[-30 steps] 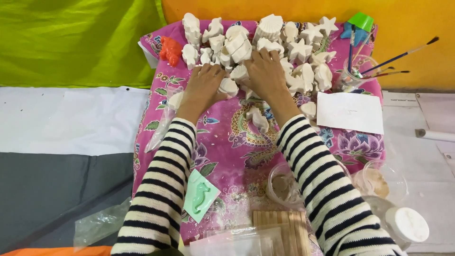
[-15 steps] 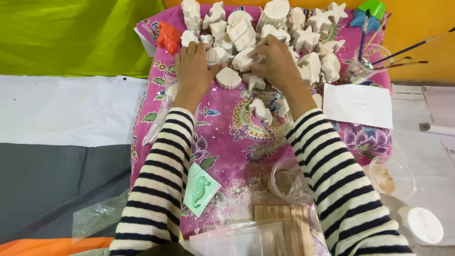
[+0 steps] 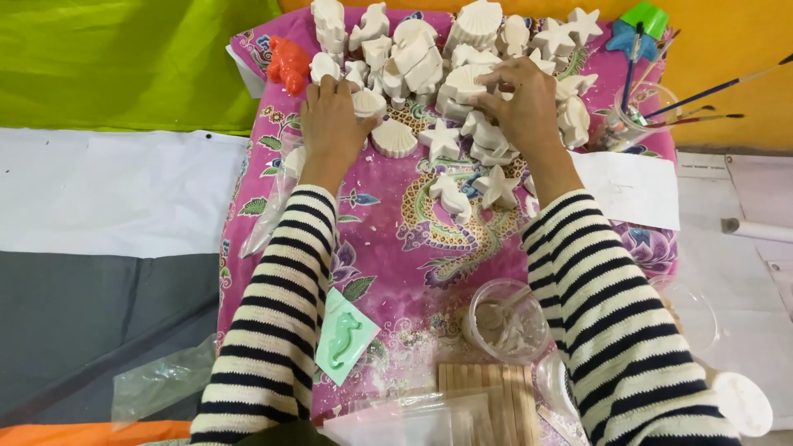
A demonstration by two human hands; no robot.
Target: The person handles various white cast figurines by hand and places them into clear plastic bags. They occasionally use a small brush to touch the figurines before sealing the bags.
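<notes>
Head view, looking down. I saw both hands resting among a crowd of white plaster figures (image 3: 429,66) spread on a pink floral cloth (image 3: 413,239) that covered the surface. The left hand (image 3: 330,124) lay flat, palm down, fingers loosely spread, its fingertips against a small white shell piece (image 3: 368,102); it clasped nothing that I could make out. The right hand (image 3: 520,103) was curled over a ribbed white shell cast (image 3: 462,83), fingers bent around its edge in a closed grip. Just below the hands lay a fan-shaped shell (image 3: 394,138), two white starfish (image 3: 440,140) (image 3: 498,187) and a white seahorse-like figure (image 3: 450,196), apart from one another. An orange figure (image 3: 288,64) sat at the cloth's upper left corner. Near the body lay a mint-green seahorse mould (image 3: 344,337), a clear cup with pale residue (image 3: 505,322) and a stack of wooden sticks (image 3: 489,396). At the upper right, paintbrushes (image 3: 702,103) stood in a clear cup (image 3: 636,124), with a white paper sheet (image 3: 632,190) just beside the right sleeve.
</notes>
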